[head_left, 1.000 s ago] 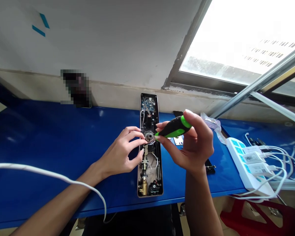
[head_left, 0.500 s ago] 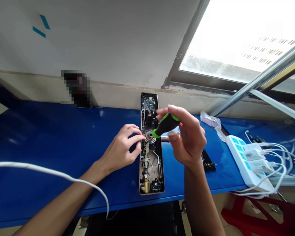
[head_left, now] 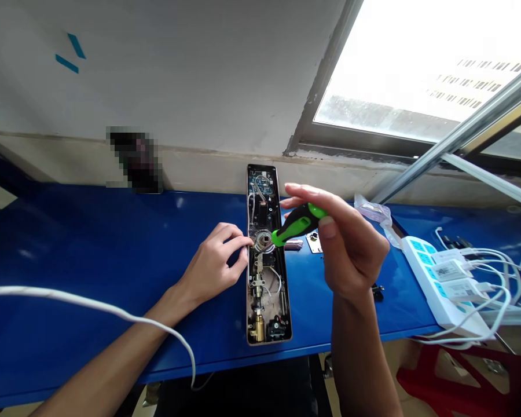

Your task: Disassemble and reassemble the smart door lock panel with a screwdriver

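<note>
"What's the right hand on?"
"Pinching a green screwdriver, its tip at the hub of the open lock panel on the bench."
"Left hand?"
"Curled at the hub's left edge; can't tell if gripping. The tip needs seating squarely."

blown-out window, faint glare on blue tabletop, bowed edges

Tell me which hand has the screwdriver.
The right hand grips the green-and-black screwdriver. The left hand holds no visible tool; its fingers reach toward the round metal hub of the opened door lock.
</note>
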`<act>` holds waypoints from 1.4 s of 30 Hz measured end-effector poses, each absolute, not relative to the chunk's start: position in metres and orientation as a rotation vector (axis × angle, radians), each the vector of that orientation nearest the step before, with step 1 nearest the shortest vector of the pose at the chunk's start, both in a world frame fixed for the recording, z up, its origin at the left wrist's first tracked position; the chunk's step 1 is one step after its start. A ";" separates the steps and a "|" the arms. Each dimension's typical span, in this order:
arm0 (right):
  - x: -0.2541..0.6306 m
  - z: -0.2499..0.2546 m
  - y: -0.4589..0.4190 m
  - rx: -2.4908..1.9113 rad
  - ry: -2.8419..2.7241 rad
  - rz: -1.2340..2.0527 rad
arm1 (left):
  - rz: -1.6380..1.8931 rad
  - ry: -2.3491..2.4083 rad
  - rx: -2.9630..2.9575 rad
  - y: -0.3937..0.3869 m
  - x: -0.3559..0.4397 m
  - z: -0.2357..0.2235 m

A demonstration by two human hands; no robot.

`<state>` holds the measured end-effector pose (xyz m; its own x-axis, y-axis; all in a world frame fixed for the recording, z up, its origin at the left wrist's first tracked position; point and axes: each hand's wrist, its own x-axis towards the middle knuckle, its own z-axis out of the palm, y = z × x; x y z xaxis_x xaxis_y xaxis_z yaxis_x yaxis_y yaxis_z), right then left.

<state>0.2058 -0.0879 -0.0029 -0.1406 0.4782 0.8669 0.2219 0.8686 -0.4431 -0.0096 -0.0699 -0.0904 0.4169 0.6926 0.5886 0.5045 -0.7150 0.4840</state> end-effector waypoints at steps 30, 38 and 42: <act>0.203 -0.004 -0.083 -0.477 -1.651 0.226 | 1.070 1.071 2.370 -0.070 -0.010 -0.092; 0.200 -0.003 -0.085 -0.533 -1.642 0.137 | 1.062 1.072 2.371 -0.071 -0.010 -0.089; 0.201 -0.004 -0.088 -0.555 -1.698 0.214 | 1.068 1.075 2.381 -0.070 -0.009 -0.091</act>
